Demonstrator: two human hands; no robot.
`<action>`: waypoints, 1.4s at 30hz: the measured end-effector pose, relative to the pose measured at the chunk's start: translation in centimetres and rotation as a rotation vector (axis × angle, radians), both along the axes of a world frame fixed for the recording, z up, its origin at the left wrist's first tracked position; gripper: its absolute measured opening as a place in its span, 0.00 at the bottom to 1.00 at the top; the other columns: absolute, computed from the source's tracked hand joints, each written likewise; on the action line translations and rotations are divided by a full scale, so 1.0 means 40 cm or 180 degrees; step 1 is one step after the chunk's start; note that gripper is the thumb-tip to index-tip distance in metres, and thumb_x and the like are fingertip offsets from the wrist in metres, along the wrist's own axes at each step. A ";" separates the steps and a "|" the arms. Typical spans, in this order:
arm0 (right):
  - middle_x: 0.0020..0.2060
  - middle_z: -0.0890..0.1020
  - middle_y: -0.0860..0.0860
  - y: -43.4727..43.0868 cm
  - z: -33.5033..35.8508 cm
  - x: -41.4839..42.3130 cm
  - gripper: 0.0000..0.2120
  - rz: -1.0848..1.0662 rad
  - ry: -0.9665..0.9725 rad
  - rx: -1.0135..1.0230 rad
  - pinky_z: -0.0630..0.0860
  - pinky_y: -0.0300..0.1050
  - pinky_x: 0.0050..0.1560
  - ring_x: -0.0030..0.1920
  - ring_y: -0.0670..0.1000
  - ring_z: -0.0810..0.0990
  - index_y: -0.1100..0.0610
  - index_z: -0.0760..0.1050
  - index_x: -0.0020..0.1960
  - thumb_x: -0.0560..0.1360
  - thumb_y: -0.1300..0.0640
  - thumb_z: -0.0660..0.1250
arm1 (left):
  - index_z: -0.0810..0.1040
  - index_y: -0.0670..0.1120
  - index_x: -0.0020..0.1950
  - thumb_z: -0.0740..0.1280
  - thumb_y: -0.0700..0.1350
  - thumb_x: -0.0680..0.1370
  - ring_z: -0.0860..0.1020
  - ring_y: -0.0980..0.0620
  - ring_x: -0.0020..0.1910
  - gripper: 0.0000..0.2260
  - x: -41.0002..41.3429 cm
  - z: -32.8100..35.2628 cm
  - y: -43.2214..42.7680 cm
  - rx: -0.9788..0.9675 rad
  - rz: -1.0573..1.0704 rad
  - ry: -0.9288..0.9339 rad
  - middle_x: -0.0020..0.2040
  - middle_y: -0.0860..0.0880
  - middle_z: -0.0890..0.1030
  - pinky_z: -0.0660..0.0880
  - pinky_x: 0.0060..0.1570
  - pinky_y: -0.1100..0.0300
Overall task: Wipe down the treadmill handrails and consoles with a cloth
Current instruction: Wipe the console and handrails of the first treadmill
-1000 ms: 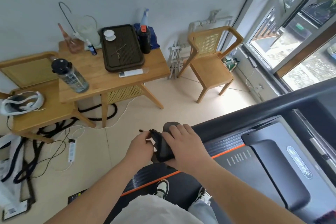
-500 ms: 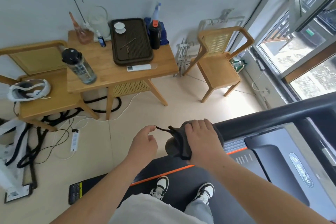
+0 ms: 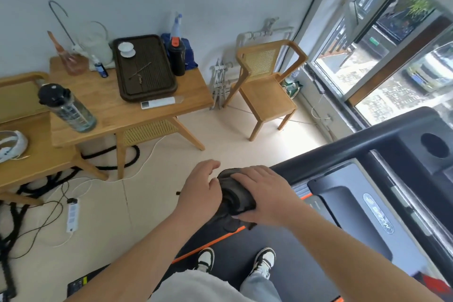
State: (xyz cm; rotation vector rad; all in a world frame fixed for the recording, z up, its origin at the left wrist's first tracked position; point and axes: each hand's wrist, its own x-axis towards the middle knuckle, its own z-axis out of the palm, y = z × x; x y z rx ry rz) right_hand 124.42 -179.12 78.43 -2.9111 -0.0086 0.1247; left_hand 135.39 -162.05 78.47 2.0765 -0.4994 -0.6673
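Holding the dark cloth [image 3: 236,195] round the near end of the black handrail [image 3: 343,152] with the right hand [image 3: 266,191], fingers on top, thumb under. Touching the cloth's end with the left hand [image 3: 199,187], thumb lifted; cannot tell if pinching.

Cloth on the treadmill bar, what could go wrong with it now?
1. A loose end of the cloth hangs below the handrail while the right hand holds it there, so it might slip onto the belt by the shoes.
2. The power strip lies on the floor nearby; stepping off there could cause a trip.
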 end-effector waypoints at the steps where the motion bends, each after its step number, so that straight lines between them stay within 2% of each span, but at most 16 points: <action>1: 0.67 0.77 0.45 -0.045 0.009 -0.019 0.40 -0.0082 0.0043 -0.0086 0.64 0.46 0.74 0.66 0.49 0.75 0.47 0.70 0.73 0.67 0.27 0.66 | 0.71 0.53 0.74 0.59 0.40 0.84 0.68 0.57 0.72 0.19 -0.012 0.013 -0.028 0.0004 -0.0223 -0.0184 0.72 0.57 0.71 0.66 0.71 0.62; 4: 0.72 0.72 0.47 -0.162 0.026 -0.074 0.48 -0.0480 0.0288 -0.0378 0.57 0.47 0.79 0.73 0.51 0.70 0.48 0.66 0.77 0.63 0.27 0.69 | 0.68 0.52 0.76 0.58 0.46 0.85 0.63 0.55 0.76 0.19 -0.048 0.048 -0.118 0.0028 -0.0964 -0.0835 0.78 0.55 0.65 0.62 0.72 0.61; 8: 0.81 0.61 0.50 -0.218 0.032 -0.136 0.57 -0.0849 0.0479 -0.0167 0.57 0.52 0.81 0.81 0.51 0.58 0.52 0.57 0.83 0.62 0.31 0.75 | 0.55 0.51 0.83 0.58 0.54 0.85 0.55 0.48 0.81 0.28 -0.101 0.047 -0.241 0.0267 -0.2063 -0.1675 0.84 0.48 0.54 0.54 0.78 0.55; 10: 0.82 0.57 0.47 -0.240 0.036 -0.174 0.51 -0.1290 0.0351 0.0061 0.59 0.50 0.80 0.82 0.49 0.55 0.52 0.55 0.83 0.70 0.38 0.75 | 0.49 0.49 0.84 0.55 0.61 0.84 0.57 0.41 0.80 0.33 -0.134 0.022 -0.302 0.0774 -0.2420 -0.2005 0.84 0.42 0.54 0.56 0.78 0.48; 13: 0.82 0.58 0.44 -0.297 0.042 -0.239 0.37 -0.2068 0.0009 0.0331 0.65 0.49 0.77 0.81 0.47 0.58 0.50 0.60 0.82 0.78 0.47 0.72 | 0.47 0.43 0.83 0.53 0.71 0.79 0.64 0.32 0.74 0.44 -0.182 -0.011 -0.394 0.1665 -0.2386 -0.2301 0.79 0.33 0.59 0.65 0.70 0.37; 16: 0.79 0.63 0.40 -0.375 0.048 -0.287 0.27 -0.2651 -0.0040 0.0567 0.72 0.48 0.71 0.76 0.46 0.67 0.47 0.67 0.78 0.81 0.49 0.68 | 0.47 0.40 0.81 0.58 0.75 0.74 0.73 0.35 0.65 0.51 -0.195 -0.024 -0.491 0.2032 -0.2121 -0.2247 0.72 0.35 0.67 0.72 0.61 0.41; 18: 0.75 0.69 0.41 -0.432 0.053 -0.312 0.24 -0.2752 -0.0062 0.0606 0.74 0.49 0.70 0.73 0.47 0.71 0.49 0.71 0.76 0.80 0.50 0.68 | 0.56 0.42 0.78 0.59 0.78 0.71 0.76 0.41 0.61 0.50 -0.170 -0.021 -0.567 0.1975 -0.2039 -0.1918 0.68 0.41 0.73 0.75 0.56 0.47; 20: 0.71 0.73 0.43 -0.491 0.060 -0.329 0.23 -0.2883 -0.0088 0.0666 0.74 0.49 0.68 0.70 0.48 0.73 0.50 0.74 0.73 0.79 0.51 0.70 | 0.64 0.46 0.74 0.57 0.81 0.69 0.78 0.43 0.61 0.47 -0.138 -0.003 -0.649 0.1978 -0.2193 -0.1424 0.65 0.45 0.76 0.75 0.55 0.49; 22: 0.66 0.75 0.44 -0.552 0.070 -0.336 0.22 -0.3079 -0.0014 0.0684 0.76 0.48 0.63 0.66 0.49 0.75 0.50 0.76 0.71 0.77 0.51 0.71 | 0.66 0.47 0.73 0.54 0.82 0.68 0.78 0.43 0.63 0.48 -0.118 0.021 -0.717 0.2025 -0.2410 -0.1030 0.66 0.46 0.77 0.74 0.57 0.49; 25: 0.61 0.76 0.46 -0.641 0.086 -0.338 0.22 -0.3337 0.0103 0.0628 0.78 0.51 0.56 0.61 0.52 0.77 0.48 0.76 0.68 0.75 0.49 0.72 | 0.66 0.49 0.74 0.52 0.79 0.73 0.78 0.43 0.62 0.43 -0.134 0.018 -0.751 0.1832 -0.2284 -0.1066 0.67 0.47 0.77 0.75 0.58 0.49; 28: 0.61 0.77 0.48 -0.717 0.090 -0.346 0.28 -0.3490 0.0369 0.0744 0.78 0.50 0.55 0.58 0.52 0.77 0.50 0.75 0.70 0.72 0.44 0.74 | 0.62 0.47 0.78 0.56 0.69 0.80 0.79 0.44 0.57 0.34 -0.203 -0.031 -0.685 0.1592 -0.2066 -0.2237 0.68 0.46 0.76 0.77 0.51 0.49; 31: 0.63 0.78 0.49 -0.779 0.077 -0.363 0.33 -0.3538 0.0681 0.1020 0.78 0.49 0.57 0.59 0.52 0.79 0.53 0.75 0.70 0.69 0.40 0.74 | 0.56 0.44 0.81 0.68 0.60 0.78 0.78 0.41 0.60 0.38 -0.234 -0.082 -0.638 0.1486 -0.2196 -0.2902 0.72 0.41 0.73 0.77 0.55 0.47; 33: 0.62 0.79 0.49 -0.804 0.077 -0.374 0.30 -0.3468 0.0633 0.1162 0.77 0.49 0.59 0.59 0.51 0.79 0.53 0.75 0.70 0.71 0.42 0.73 | 0.55 0.46 0.81 0.67 0.59 0.79 0.77 0.42 0.62 0.37 -0.230 -0.087 -0.678 0.1342 -0.2164 -0.2927 0.73 0.42 0.72 0.77 0.56 0.47; 37: 0.54 0.81 0.47 -0.854 0.086 -0.402 0.18 -0.3482 0.0259 0.1195 0.79 0.52 0.58 0.55 0.51 0.80 0.52 0.79 0.62 0.74 0.47 0.68 | 0.51 0.52 0.83 0.54 0.62 0.84 0.77 0.43 0.62 0.30 -0.266 -0.028 -0.929 0.1236 -0.1916 -0.2590 0.75 0.48 0.69 0.77 0.53 0.48; 39: 0.49 0.81 0.47 -0.870 0.089 -0.413 0.12 -0.3414 0.0180 0.1133 0.81 0.52 0.52 0.49 0.51 0.80 0.52 0.80 0.56 0.74 0.49 0.67 | 0.50 0.52 0.82 0.54 0.62 0.84 0.76 0.41 0.64 0.30 -0.291 -0.012 -1.054 0.1298 -0.2013 -0.2420 0.75 0.47 0.69 0.76 0.53 0.45; 42: 0.46 0.77 0.45 -0.877 0.084 -0.421 0.07 -0.3290 0.0167 0.0985 0.79 0.49 0.48 0.47 0.51 0.78 0.48 0.79 0.54 0.76 0.52 0.68 | 0.48 0.52 0.82 0.56 0.61 0.84 0.74 0.40 0.65 0.31 -0.314 -0.010 -1.101 0.1398 -0.2142 -0.2540 0.76 0.45 0.67 0.77 0.54 0.44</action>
